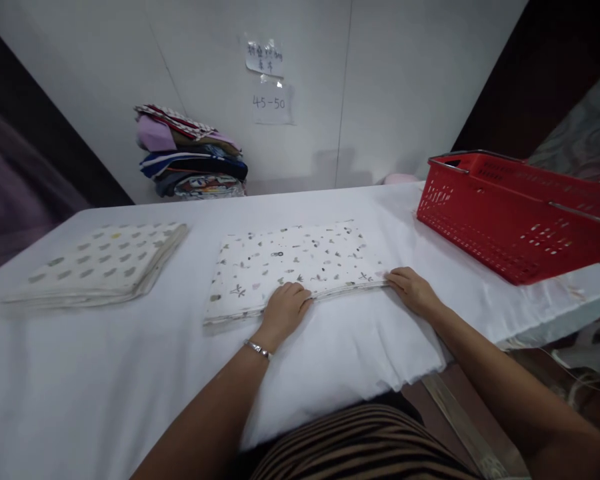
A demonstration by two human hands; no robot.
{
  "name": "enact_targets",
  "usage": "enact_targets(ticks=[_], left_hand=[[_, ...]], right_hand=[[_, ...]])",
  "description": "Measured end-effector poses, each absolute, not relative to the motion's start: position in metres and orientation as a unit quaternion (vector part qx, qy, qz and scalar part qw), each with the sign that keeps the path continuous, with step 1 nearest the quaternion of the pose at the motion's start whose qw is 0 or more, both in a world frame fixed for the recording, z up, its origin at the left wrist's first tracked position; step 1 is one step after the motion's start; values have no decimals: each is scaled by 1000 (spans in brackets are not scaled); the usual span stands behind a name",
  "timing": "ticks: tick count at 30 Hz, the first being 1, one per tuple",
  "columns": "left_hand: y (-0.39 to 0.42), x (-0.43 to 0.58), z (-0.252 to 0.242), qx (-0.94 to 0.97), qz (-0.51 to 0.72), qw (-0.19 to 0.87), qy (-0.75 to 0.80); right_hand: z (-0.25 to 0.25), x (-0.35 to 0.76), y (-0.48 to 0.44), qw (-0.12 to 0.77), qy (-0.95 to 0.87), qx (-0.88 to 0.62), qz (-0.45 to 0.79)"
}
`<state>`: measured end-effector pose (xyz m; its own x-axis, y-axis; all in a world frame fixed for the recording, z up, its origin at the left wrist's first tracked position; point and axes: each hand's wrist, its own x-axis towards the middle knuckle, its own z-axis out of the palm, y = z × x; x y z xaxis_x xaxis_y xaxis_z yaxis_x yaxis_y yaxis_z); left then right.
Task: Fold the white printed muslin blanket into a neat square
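Left hand [285, 310] and right hand [413, 290] rested apart on the near edge of the folded cloth [290, 260].
Fingers were curled; whether they gripped could not be told. Cloth lay mid-frame on the surface [130, 373], with a basket [520, 213] at right.

Two hands are in view, the left hand [283, 308] and the right hand [411, 289], with one silver bracelet [258, 349] on the left wrist. Two folded cloths lie on the one worktop [105, 373]: one speckled cloth [290, 260] and one leaf-print cloth [100, 263]. There is one red basket [520, 220], with two metal handles. One pile of folded clothes [190, 160] stands at the wall, its pieces too bunched to count. Two papers hang on the wall: one upper note [265, 59] and one lower note [273, 103].
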<state>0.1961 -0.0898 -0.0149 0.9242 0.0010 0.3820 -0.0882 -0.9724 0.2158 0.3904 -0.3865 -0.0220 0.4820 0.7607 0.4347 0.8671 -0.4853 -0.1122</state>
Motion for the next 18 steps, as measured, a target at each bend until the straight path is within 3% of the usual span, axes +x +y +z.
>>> enact_targets(ticks=[13,18], left_hand=[[-87,189,-10,976,170,136,5],[-84,185,-8,977,161,142,3]], right_hand=[[-23,393,-388,171,-473,-847,-175],[-7,373,-362,220,-519,-808,-170]])
